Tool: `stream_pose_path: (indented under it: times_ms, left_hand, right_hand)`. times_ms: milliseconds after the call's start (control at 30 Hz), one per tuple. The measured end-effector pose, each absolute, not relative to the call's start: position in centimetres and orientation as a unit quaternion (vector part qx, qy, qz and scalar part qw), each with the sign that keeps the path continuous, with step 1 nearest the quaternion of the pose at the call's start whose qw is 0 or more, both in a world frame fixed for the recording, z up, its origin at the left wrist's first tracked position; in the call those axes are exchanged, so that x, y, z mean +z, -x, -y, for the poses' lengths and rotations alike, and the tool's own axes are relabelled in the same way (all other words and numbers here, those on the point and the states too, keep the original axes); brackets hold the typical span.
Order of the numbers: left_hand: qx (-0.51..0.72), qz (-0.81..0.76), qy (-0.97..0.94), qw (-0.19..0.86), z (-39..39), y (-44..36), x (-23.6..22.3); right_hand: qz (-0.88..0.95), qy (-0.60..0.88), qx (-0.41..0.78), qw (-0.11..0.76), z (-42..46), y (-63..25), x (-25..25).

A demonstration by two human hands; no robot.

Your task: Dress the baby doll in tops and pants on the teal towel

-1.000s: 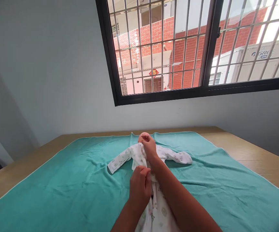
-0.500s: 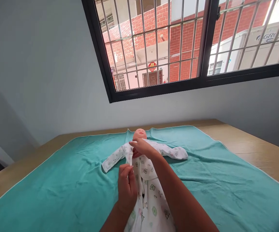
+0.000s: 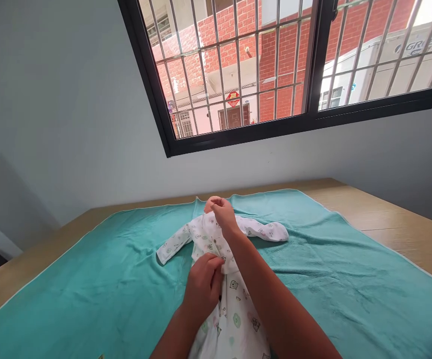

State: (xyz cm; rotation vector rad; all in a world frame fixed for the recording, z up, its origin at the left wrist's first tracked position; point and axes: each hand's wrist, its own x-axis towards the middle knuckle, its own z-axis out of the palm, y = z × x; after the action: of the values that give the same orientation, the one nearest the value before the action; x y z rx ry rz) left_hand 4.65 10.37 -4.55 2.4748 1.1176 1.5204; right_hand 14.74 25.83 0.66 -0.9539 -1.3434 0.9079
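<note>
A baby doll (image 3: pixel 210 205) lies on its back, its head partly covered by my right hand (image 3: pixel 223 212). White printed baby pyjamas (image 3: pixel 236 299) cover its chest and arms, with both sleeves spread outward. Fingers of my left hand (image 3: pixel 205 279) are pinched on the front edge of the pyjamas near the waist. My right hand is by the collar in front of the doll's face, fingers curled toward the thumb; whatever lies between them is too small to make out. My right forearm crosses over one side of the garment.
A teal blanket (image 3: pixel 126 269) with wrinkles lies under the doll on a wooden table (image 3: pixel 380 212). Behind stands a grey wall (image 3: pixel 88 109) with a dark-framed, barred window (image 3: pixel 238 133).
The garment's front now covers the doll's chest, which was bare in part before. My right hand has risen from the chest toward the face; my left hand has shifted slightly right.
</note>
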Motion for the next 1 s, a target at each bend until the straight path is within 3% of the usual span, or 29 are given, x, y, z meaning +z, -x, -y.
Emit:
stream_pose_path:
  times_ms: [167,367,433,700,900,1000]
  left_hand:
    - [0.534,-0.363,-0.764,0.0,-10.8,-3.4,-4.4]
    - [0.555,-0.453,-0.697,0.018,-12.1,-0.9,-4.4]
    - [0.516,-0.484,-0.705,0.055,-12.7,0.3,-4.2]
    - [0.282,-0.557,-0.738,0.257,-13.0,4.0,-3.9]
    - [0.307,-0.542,-0.756,0.2,-12.2,2.5,-4.9]
    - [0.309,-0.54,-0.765,0.163,-12.1,2.0,-5.7]
  right_hand:
    - [0.657,0.431,0.273,0.555,-24.5,-14.5,1.7]
    - [0.837,0.398,0.132,0.351,-23.5,-13.8,0.6]
    - [0.842,0.418,0.115,0.321,-23.9,-14.2,0.2]
    - [0.805,0.469,0.098,0.35,-25.6,-16.0,-0.1]
    - [0.789,0.446,0.093,0.411,-25.6,-15.8,0.0]
    - [0.818,0.421,0.098,0.381,-25.3,-15.3,-0.1]
